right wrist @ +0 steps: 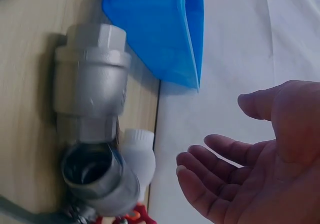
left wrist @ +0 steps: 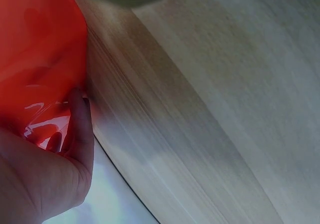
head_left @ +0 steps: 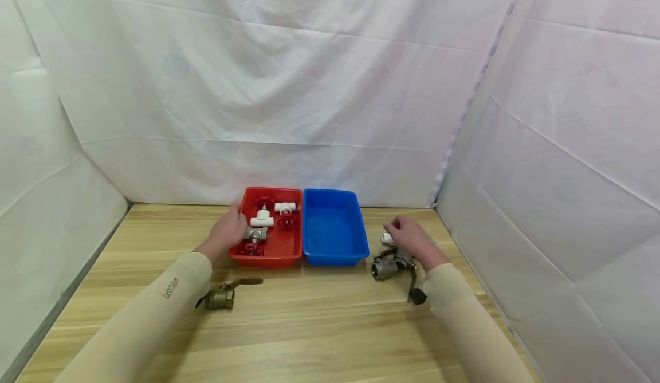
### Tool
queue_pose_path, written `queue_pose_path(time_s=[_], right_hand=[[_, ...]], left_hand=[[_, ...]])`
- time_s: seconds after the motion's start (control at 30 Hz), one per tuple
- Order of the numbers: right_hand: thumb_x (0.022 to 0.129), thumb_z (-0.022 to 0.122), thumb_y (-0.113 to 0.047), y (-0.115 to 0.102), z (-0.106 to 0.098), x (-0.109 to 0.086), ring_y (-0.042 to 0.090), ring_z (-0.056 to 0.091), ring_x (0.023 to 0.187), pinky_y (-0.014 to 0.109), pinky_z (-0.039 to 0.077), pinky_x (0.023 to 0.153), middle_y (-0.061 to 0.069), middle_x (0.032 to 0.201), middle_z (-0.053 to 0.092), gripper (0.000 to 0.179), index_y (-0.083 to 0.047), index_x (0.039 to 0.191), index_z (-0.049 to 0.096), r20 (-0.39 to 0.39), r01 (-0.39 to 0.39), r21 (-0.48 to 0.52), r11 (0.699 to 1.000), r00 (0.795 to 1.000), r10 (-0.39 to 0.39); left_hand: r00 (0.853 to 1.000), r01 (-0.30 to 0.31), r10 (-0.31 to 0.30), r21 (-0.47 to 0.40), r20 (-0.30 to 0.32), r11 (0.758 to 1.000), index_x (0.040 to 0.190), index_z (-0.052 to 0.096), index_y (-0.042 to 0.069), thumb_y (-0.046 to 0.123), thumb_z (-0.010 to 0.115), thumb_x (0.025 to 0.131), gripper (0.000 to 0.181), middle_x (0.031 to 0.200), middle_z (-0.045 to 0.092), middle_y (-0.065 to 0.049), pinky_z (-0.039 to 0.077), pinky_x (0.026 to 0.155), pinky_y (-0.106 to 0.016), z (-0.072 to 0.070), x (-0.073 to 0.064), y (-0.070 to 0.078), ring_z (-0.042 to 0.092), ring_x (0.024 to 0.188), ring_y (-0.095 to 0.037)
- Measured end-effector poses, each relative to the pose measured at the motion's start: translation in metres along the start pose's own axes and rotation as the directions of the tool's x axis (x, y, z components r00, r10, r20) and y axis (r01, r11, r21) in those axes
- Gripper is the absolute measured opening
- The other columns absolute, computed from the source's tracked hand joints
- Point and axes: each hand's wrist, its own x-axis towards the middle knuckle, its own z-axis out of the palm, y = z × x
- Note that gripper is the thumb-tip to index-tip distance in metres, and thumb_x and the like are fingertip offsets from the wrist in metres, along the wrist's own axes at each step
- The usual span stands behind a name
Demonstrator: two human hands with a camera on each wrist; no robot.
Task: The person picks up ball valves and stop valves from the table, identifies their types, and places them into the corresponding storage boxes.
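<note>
My left hand (head_left: pixel 227 234) is at the left side of a red tray (head_left: pixel 282 251) and grips its edge. In the left wrist view, fingers (left wrist: pixel 80 129) of that hand lie against the tray's shiny outer wall; the thumb is hidden. Several valves with red handwheels lie in the tray, among them a white one (head_left: pixel 263 219) and a metal one (head_left: pixel 256 233). My right hand (head_left: pixel 409 237) hovers at the right, fingers loosely bent and holding nothing. Beneath and beside it are steel valves (right wrist: pixel 92 83) and a white valve (right wrist: pixel 139 159) with a red handwheel.
A blue tray (head_left: pixel 332 228) with nothing inside touches the red tray's right side. One brass lever valve (head_left: pixel 220 298) lies near my left forearm. A black-tipped lever (head_left: pixel 416 296) juts toward me from the right-hand valves. White cloth (head_left: pixel 330 85) hangs behind the wooden table.
</note>
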Motion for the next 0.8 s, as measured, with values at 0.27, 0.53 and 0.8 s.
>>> queue_pose_path(time_s=[0.27,0.53,0.8], right_hand=[[0.118,0.049,-0.044,0.013,-0.018,-0.005,0.027,0.058,0.074,0.043,0.051,0.064,0.021,0.123,0.066,0.048,-0.001,0.136,0.059,-0.007,-0.035,-0.003,0.999,0.999,0.035],[0.116,0.053,-0.037,0.034,-0.026,0.003,0.044,0.065,0.106,0.058,0.055,0.091,0.038,0.145,0.055,0.061,0.014,0.150,0.048,-0.062,-0.024,-0.111,0.994,0.998,0.017],[0.107,0.068,-0.051,0.064,-0.031,0.009,0.060,0.044,0.142,0.070,0.044,0.113,0.044,0.159,0.036,0.094,0.019,0.160,0.032,-0.036,-0.085,-0.176,0.981,0.996,0.080]], left_hand=[[1.000,-0.001,0.001,0.002,-0.005,1.000,0.163,0.026,-0.009,0.027,0.023,0.117,0.059,0.152,0.052,-0.037,0.046,0.115,-0.068,-0.001,-0.001,-0.001,0.057,0.136,-0.050],[1.000,0.012,-0.012,0.002,-0.006,1.000,0.163,0.026,-0.009,0.027,0.023,0.117,0.058,0.154,0.050,-0.037,0.044,0.117,-0.068,-0.002,-0.004,0.004,0.055,0.140,-0.051],[1.000,0.023,-0.023,0.008,-0.008,1.000,0.164,0.025,-0.008,0.027,0.024,0.117,0.059,0.155,0.049,-0.036,0.045,0.116,-0.069,-0.001,-0.005,0.007,0.055,0.139,-0.050]])
